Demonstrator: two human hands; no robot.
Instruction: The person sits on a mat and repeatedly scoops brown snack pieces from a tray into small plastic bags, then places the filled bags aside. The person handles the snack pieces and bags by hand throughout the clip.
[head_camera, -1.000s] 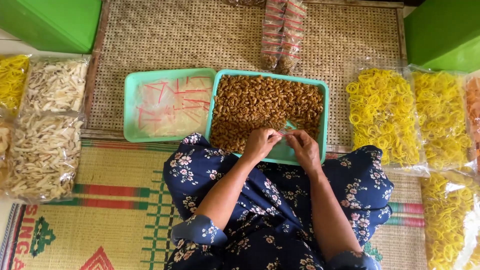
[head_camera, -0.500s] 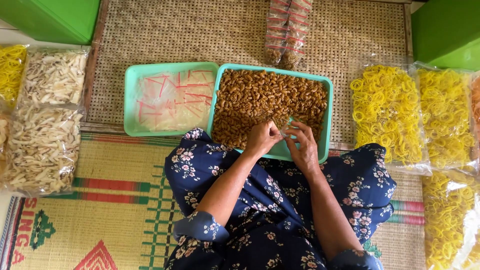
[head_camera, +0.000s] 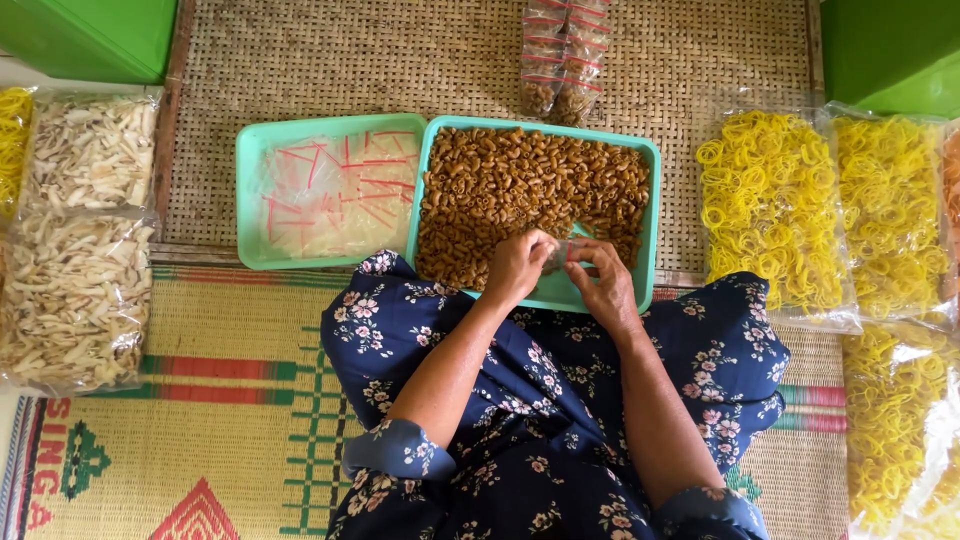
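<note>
**Head view: hands pinch a small bag over a tray of brown snacks on a matted floor**

Head camera looks straight down on a person sitting on the floor in a dark blue flowered dress. The floor is covered by a plain woven rattan mat (head_camera: 300, 60) farther out and a coloured woven mat (head_camera: 200, 400) with red and green stripes and patterns nearer the body.

Both hands are close together over the near edge of a teal tray (head_camera: 652, 200) filled with brown curled snack pieces (head_camera: 520, 190). The left hand (head_camera: 518, 265) and the right hand (head_camera: 603, 285) are closed, fingers pinched, on a small clear plastic bag (head_camera: 560, 255) held between them, just above the tray's near rim. What the bag contains cannot be made out.

Touching that tray on its left side sits a second teal tray (head_camera: 250, 200) holding a pile of empty clear bags with red strips (head_camera: 335, 190). Beyond the snack tray, a strip of small filled packets (head_camera: 560, 60) lies on the rattan mat.

At the left lie large clear bags of pale, whitish chips (head_camera: 85, 230). At the right lie big bags of yellow ring-shaped crackers (head_camera: 770, 210), with more behind them at the frame edge. Green boxes (head_camera: 90, 35) stand in both far corners.
</note>
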